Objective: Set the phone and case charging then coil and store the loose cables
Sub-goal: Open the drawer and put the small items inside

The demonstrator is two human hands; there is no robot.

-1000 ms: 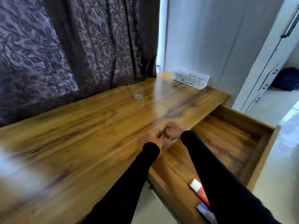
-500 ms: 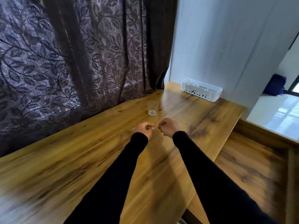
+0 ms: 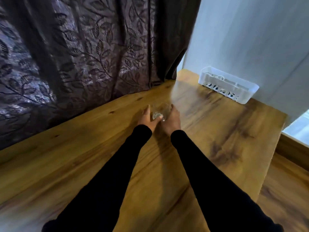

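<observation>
Cables, pale and thin, show only as a tangle inside the white plastic basket that stands against the wall at the upper right of the frame; no phone or charging case is visible anywhere in this view, so where those lie cannot be told. At the centre of the frame both hands flank a small clear glass standing on the wooden table. The left hand has its fingers spread along the glass's left side with the thumb across the front, and the right hand lies against its right side; the fingers look fairly straight, and motion blur makes it hard to say whether either hand truly grips the glass or only touches it. Something small and pale sits in the bottom of the glass, too blurred to identify. The main risk, as I judge it, is the glass itself: it is smooth, the table is glossy, and a quick nudge from either side could tip or slide it, spilling whatever it holds. A dark patterned curtain hangs close behind, at the upper left, and could catch a hasty lift. The basket stands well apart from the hands, so reaching across for the cables could also knock the glass.
</observation>
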